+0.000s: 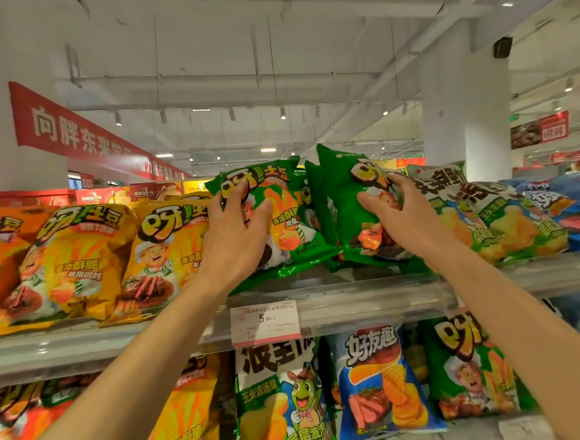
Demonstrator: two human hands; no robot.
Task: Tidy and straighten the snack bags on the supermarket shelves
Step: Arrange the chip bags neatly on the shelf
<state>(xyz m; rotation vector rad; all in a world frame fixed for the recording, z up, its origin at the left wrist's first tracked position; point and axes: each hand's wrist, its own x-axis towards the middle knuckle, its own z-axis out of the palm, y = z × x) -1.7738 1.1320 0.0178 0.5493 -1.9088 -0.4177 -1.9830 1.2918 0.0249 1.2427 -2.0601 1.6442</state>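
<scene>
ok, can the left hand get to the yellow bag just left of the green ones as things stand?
Probably yes. The left hand rests on the left green bag, and the yellow bag stands right beside it at the shelf front with nothing in front of it. The hand would have to release the green bag first.

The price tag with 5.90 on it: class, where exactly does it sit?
In the head view, the price tag hangs centrally on the upper shelf's front rail, below the left hand and its green bag.

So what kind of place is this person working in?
Most likely a supermarket snack aisle: shelves packed with chip bags such as the green bag, a price tag on the shelf edge, and a red banner overhead.
</scene>
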